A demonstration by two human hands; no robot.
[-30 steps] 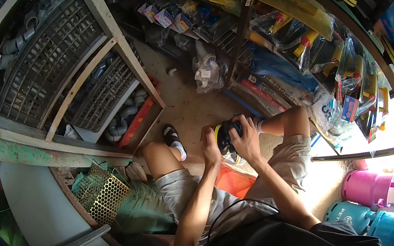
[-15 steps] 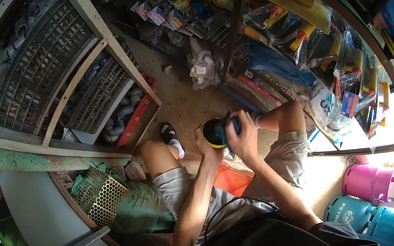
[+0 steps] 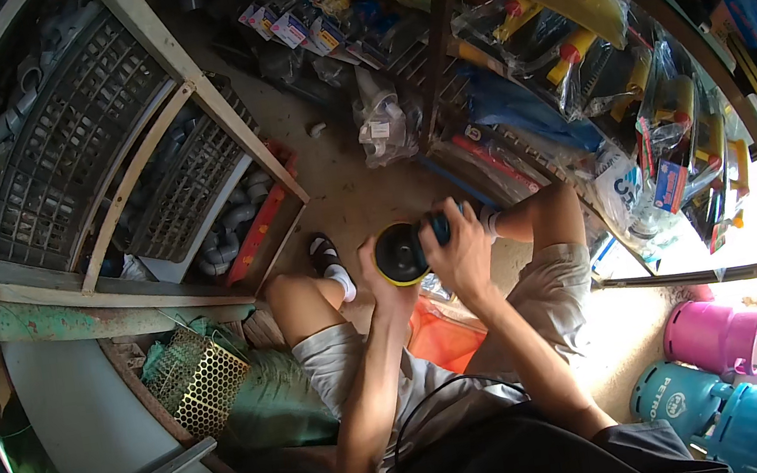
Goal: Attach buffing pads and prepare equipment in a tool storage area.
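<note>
Between my knees, my left hand (image 3: 387,285) is closed round the side of a round black piece with a yellow rim (image 3: 396,251). Its dark face is turned up toward me. Close on its right, my right hand (image 3: 463,258) has its fingers bent round a dark teal, cloth-like bundle (image 3: 441,227), which meets the rim. The fingers hide much of the bundle, so its exact kind does not show. Below the hands, an orange-red piece (image 3: 443,336) lies between my thighs.
Racks of grey pipe fittings behind a dark grid (image 3: 74,134) stand at left. Bagged yellow-handled tools (image 3: 567,65) fill the right shelves. A wrapped bundle of grey fittings (image 3: 382,125) sits ahead on the floor. Pink (image 3: 714,336) and teal (image 3: 678,402) gas cylinders stand at lower right.
The round black piece has shifted slightly left and its face now shows more fully. The teal bundle, over its opening before, is now at its right edge with my right hand.
</note>
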